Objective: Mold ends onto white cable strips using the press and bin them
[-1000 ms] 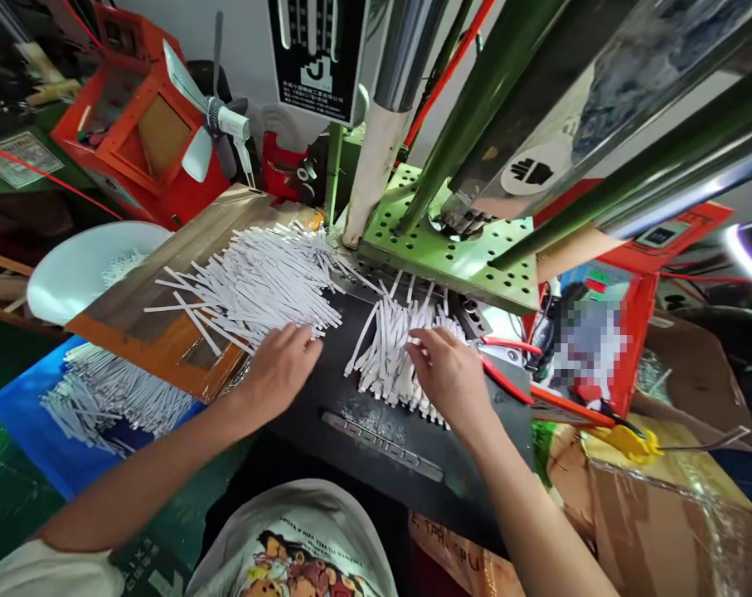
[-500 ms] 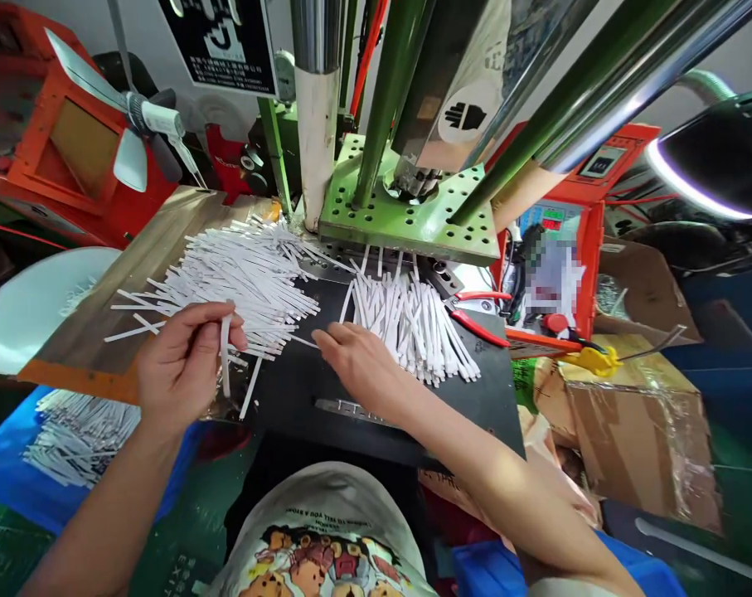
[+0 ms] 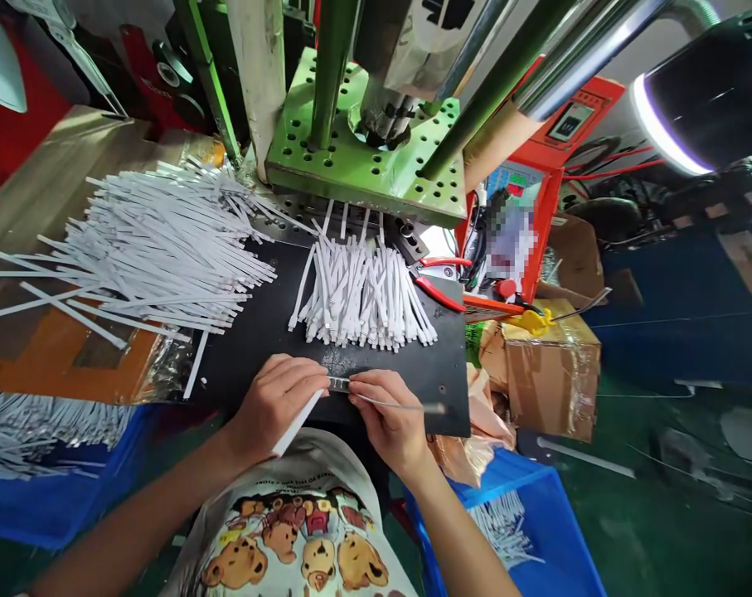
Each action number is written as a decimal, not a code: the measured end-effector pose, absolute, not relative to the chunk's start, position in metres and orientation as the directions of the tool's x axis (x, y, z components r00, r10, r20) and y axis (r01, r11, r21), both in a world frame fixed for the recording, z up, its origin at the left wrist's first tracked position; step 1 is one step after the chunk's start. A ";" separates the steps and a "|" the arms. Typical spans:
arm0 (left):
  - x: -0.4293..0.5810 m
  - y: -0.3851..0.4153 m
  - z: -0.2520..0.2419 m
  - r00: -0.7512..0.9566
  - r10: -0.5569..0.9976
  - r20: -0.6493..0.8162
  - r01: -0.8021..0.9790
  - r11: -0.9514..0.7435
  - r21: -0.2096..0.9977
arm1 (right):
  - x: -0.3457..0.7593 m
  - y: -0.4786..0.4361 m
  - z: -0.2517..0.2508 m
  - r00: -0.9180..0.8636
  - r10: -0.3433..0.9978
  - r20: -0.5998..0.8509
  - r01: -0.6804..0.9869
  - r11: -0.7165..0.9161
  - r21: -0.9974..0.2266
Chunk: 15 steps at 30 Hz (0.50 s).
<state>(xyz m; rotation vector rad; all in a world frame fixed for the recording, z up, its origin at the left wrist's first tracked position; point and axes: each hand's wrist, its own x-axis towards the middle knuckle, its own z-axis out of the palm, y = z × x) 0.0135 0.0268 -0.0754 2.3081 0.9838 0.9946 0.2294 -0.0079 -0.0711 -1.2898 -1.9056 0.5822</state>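
Note:
My left hand (image 3: 274,400) is closed on a flat white strip (image 3: 298,424), which slants down toward the shirt. My right hand (image 3: 393,423) is closed on another narrow white strip (image 3: 404,405), its blurred end pointing right. Both sets of fingertips meet at a small metal bar (image 3: 338,384) near the front edge of the black work plate (image 3: 226,365). Whether the fingers grip the bar or only touch it, I cannot tell. Beyond the hands lies a bundle of white strips (image 3: 366,303) with thicker near ends. A larger loose pile of white strips (image 3: 164,240) lies to the left.
A green perforated press plate (image 3: 363,178) stands over the bundle's far end. Red-handled pliers (image 3: 441,293) lie right of it, before an orange case (image 3: 543,224). Blue bins (image 3: 555,514) with strips flank me below. A cardboard box (image 3: 553,373) stands at right.
My right hand has drawn back from beside the loose pile, now with a strip. My left hand has moved right with its strip. Both now meet at the metal bar; the view has tilted downward.

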 end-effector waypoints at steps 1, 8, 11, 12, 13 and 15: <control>0.014 0.028 -0.074 0.508 0.751 0.422 0.454 -0.650 0.610 | 0.228 -0.007 -0.072 -0.224 0.914 0.338 0.587 0.403 -0.702; 0.018 0.026 -0.057 0.627 0.686 0.369 0.549 -0.725 0.416 | 0.236 -0.007 -0.075 -0.346 0.871 0.349 0.558 0.490 -0.670; 0.016 0.031 -0.055 0.667 0.669 0.329 0.527 -0.736 0.425 | 0.248 0.008 -0.056 -0.535 0.822 0.194 0.540 0.509 -0.670; 0.011 0.034 -0.054 0.673 0.668 0.316 0.518 -0.731 0.443 | 0.250 0.017 -0.047 -0.593 0.791 0.149 0.536 0.527 -0.659; 0.002 0.038 -0.053 0.667 0.679 0.306 0.527 -0.721 0.450 | 0.248 0.029 -0.039 -0.634 0.765 0.114 0.538 0.542 -0.646; -0.025 0.047 -0.050 0.614 0.738 0.282 0.626 -0.672 0.396 | 0.234 0.056 -0.025 -0.673 0.734 0.091 0.545 0.574 -0.611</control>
